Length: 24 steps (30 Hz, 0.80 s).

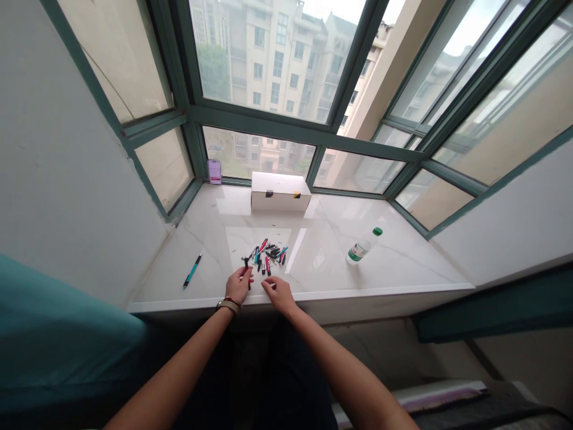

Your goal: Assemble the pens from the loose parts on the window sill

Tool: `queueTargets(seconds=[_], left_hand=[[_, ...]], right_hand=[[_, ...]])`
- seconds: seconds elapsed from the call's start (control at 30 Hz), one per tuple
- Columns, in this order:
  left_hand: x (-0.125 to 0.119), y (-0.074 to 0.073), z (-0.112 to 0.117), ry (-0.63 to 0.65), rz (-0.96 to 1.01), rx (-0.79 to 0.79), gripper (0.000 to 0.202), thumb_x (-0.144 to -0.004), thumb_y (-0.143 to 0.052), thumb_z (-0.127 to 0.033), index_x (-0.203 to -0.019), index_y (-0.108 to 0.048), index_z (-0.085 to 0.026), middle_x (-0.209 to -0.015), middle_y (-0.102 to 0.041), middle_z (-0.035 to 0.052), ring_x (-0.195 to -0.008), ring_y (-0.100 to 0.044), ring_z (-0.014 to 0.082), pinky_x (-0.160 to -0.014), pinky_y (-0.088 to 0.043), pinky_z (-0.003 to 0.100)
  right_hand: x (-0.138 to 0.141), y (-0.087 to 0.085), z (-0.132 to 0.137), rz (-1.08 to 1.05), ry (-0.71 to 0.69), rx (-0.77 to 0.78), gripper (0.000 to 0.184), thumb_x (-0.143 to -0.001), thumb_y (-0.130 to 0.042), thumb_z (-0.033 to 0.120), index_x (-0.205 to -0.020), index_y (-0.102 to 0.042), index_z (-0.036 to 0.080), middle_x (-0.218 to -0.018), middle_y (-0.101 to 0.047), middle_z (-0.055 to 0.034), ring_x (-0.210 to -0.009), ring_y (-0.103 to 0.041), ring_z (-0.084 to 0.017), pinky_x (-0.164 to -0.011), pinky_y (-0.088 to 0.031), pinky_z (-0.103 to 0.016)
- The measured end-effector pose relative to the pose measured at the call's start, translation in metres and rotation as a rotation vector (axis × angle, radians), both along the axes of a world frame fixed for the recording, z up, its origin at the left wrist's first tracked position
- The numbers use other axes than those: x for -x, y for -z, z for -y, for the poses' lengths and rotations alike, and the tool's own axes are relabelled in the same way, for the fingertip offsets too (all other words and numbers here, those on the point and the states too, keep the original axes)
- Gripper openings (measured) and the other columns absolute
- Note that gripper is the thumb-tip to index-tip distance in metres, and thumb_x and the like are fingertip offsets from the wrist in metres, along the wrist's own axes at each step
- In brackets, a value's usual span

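Note:
My left hand [239,286], with a band and a bracelet at its wrist, grips a slim black pen part [246,263] that stands up above the fingers. To its right, my right hand [279,294] has its thumb and fingers drawn together near the sill's front edge. Whatever may lie between those fingertips is too small to make out. Just beyond both hands is a loose pile of pen parts [267,263] in black, red, blue and silver. One blue-and-black pen [193,272] lies by itself to the left.
A white box [280,194] with two dark tabs sits at the back by the window. A small purple packet [215,171] leans in the left corner. On the right stands a clear bottle [362,248] with a green cap. The white sill [403,263] ends at a front edge.

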<state>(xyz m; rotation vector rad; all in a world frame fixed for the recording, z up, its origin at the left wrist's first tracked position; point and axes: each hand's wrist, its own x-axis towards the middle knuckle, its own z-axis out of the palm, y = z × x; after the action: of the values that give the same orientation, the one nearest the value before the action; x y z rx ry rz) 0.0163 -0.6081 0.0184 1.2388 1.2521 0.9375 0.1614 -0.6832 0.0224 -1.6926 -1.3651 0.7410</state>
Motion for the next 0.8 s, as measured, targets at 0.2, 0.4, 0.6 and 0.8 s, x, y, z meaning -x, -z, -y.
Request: queueTargets(seconds=[0.2, 0.4, 0.6, 0.8], left_hand=[[0.012, -0.008, 0.0, 0.302, -0.373, -0.472, 0.036, -0.084, -0.053, -0.047, -0.106, -0.07, -0.024, -0.09, -0.066, 0.0052, -0.078, -0.061, 0.0166, -0.076, -0.047, 0.029], [0.01, -0.024, 0.007, 0.408, -0.335, -0.505, 0.03, -0.08, -0.06, -0.044, -0.102, -0.071, -0.027, -0.088, -0.067, 0.0058, -0.081, -0.061, 0.0184, -0.078, -0.044, 0.028], [0.012, -0.022, 0.01, 0.367, -0.405, -0.415, 0.027, -0.075, -0.065, -0.05, -0.088, -0.071, -0.027, -0.083, -0.07, 0.0038, -0.074, -0.062, 0.0185, -0.071, -0.042, 0.027], [0.011, -0.019, 0.012, 0.38, -0.589, -0.461, 0.031, -0.084, -0.053, -0.051, -0.093, -0.071, -0.028, -0.089, -0.071, 0.0058, -0.083, -0.063, 0.0202, -0.073, -0.039, 0.026]], right_hand=[[-0.008, -0.011, -0.015, -0.303, -0.016, 0.139, 0.049, -0.085, -0.045, 0.063, -0.072, -0.055, 0.017, -0.063, -0.061, -0.0014, -0.054, -0.061, -0.012, -0.048, -0.046, -0.02], [-0.013, -0.024, -0.027, -0.503, -0.059, 0.234, 0.05, -0.078, -0.054, 0.064, -0.065, -0.052, 0.016, -0.054, -0.056, 0.0002, -0.052, -0.059, -0.012, -0.048, -0.047, -0.021], [-0.015, -0.017, -0.024, -0.553, -0.007, 0.279, 0.045, -0.077, -0.058, 0.059, -0.062, -0.051, 0.016, -0.051, -0.055, 0.0007, -0.049, -0.056, -0.011, -0.047, -0.044, -0.02], [-0.006, -0.013, -0.024, -0.748, 0.071, 0.352, 0.05, -0.077, -0.056, 0.064, -0.059, -0.046, 0.018, -0.048, -0.046, 0.0032, -0.046, -0.053, -0.011, -0.044, -0.039, -0.02]])
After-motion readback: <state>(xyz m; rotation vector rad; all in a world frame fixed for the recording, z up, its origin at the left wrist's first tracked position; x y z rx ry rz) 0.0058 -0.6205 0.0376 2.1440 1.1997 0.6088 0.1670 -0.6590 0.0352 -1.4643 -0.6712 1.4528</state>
